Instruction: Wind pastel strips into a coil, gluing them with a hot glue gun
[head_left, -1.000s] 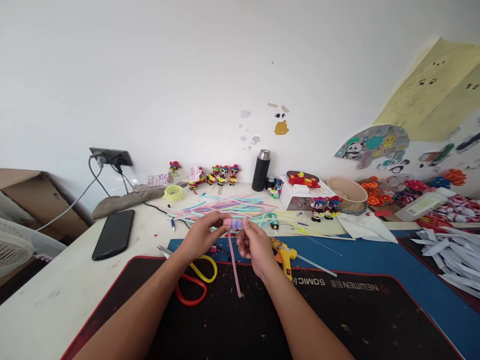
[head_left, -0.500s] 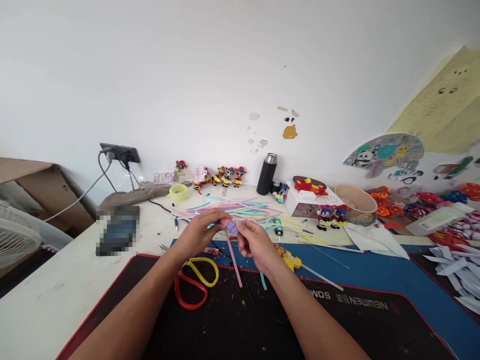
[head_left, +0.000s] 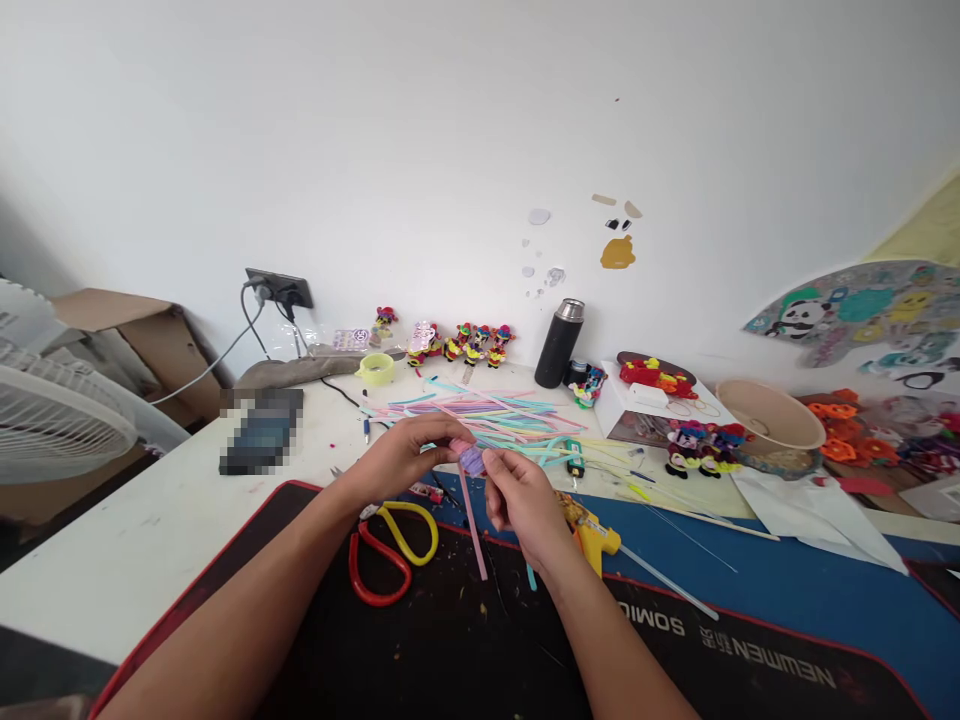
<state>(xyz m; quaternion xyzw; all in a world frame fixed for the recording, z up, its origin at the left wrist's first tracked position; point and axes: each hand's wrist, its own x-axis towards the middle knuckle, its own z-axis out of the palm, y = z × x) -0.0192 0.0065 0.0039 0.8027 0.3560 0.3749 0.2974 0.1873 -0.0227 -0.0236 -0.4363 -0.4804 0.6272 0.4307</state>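
1. Your left hand (head_left: 401, 455) is pinching the pink end of a fuzzy pink-and-purple roll (head_left: 472, 461) between thumb and fingers.
2. Your right hand (head_left: 529, 500) has the purple end pinched between thumb and forefinger, other fingers curled in.
3. So the roll sits right between your two hands, held up in the air over the worktop (head_left: 150, 530).
4. A pink strip (head_left: 473, 530) dangles from the roll, in the gap between your hands, over the black mat (head_left: 450, 650).
5. There's a bit of teal strip (head_left: 532, 577) poking out below your right hand. Its top is hidden behind that hand, so can't tell if you're holding it.
6. Scissors (head_left: 381, 601) with one red and one yellow handle lie just below your left hand, partly tucked behind your forearm.
7. The yellow glue gun (head_left: 596, 540) is just right of your right hand, a clear glue stick (head_left: 667, 582) jutting out of it.
8. Past both hands you've got a messy pile of pastel strips (head_left: 480, 405), and beyond that a black flask (head_left: 559, 345).
9. Little dolls (head_left: 480, 345) line the wall further out from your left hand, near a yellow tape roll (head_left: 376, 369).
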